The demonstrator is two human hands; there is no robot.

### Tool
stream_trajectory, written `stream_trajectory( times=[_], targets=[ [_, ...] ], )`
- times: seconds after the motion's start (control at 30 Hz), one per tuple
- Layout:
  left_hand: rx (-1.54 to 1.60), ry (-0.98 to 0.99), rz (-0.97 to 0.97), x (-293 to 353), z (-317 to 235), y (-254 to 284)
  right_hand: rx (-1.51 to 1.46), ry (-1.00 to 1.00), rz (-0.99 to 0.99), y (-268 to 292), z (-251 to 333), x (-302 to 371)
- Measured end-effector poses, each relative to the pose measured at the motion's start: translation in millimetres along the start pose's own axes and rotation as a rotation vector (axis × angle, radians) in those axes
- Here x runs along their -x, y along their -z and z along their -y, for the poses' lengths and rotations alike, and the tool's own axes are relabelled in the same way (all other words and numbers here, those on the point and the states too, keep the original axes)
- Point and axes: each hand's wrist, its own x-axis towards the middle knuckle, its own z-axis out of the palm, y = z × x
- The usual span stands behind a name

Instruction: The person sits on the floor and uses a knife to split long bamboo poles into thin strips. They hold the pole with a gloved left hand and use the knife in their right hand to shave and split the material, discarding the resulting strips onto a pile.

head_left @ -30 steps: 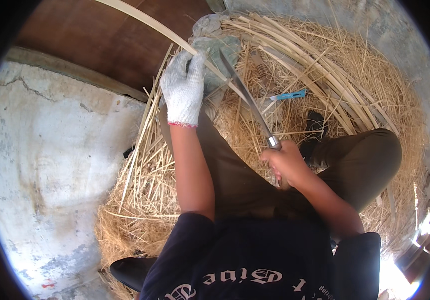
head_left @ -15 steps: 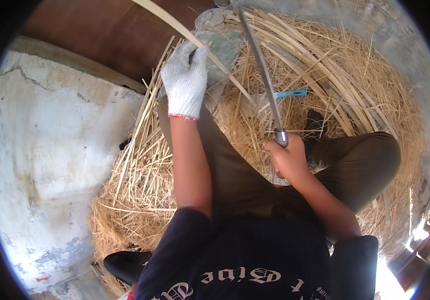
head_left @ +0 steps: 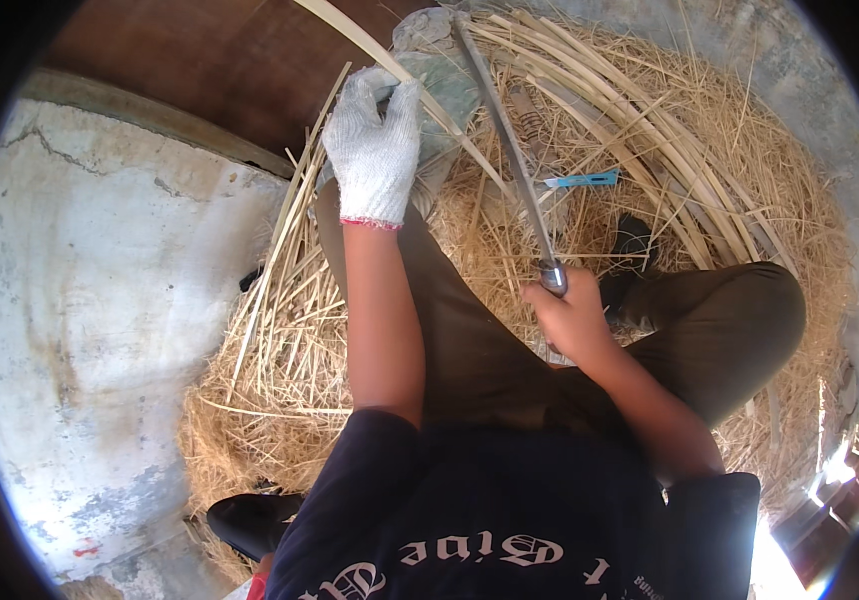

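Note:
My left hand [head_left: 375, 150], in a white knit glove with a red cuff edge, pinches a long pale strip, apparently bamboo [head_left: 362, 37]. The strip runs from the top edge of the view down to the right, and its lower end lies close to the blade. Bare, my right hand [head_left: 572, 318] is wrapped round the handle of a long machete-like knife [head_left: 506, 130]. Its blade points up and away, leaning to the left. A blue box cutter [head_left: 586, 179] rests on the shavings just right of the blade.
Long pale strips [head_left: 640, 115] lie bundled at the far right, with more split strips [head_left: 295, 300] at the left. Curly shavings [head_left: 250, 440] cover the ground around my legs. A grey-green stone [head_left: 440, 85] sits ahead. A cracked whitewashed wall [head_left: 110, 300] stands at left.
The knife's tip has swung a little to the left, and my right hand has shifted slightly with it. My left hand and the strip have moved slightly right.

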Motion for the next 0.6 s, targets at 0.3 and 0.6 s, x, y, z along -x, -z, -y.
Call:
stream_trajectory(
  times=[0.3,0.6],
  targets=[
    [-0.088,-0.083,-0.016,-0.2,0.3,1.3,0.059,0.012,-0.044,0.4,2.7,0.2],
    [-0.107,-0.017,-0.048,1.0,5.0,3.4,0.157,-0.191,0.011,1.2,-1.2,-10.9]
  ],
)
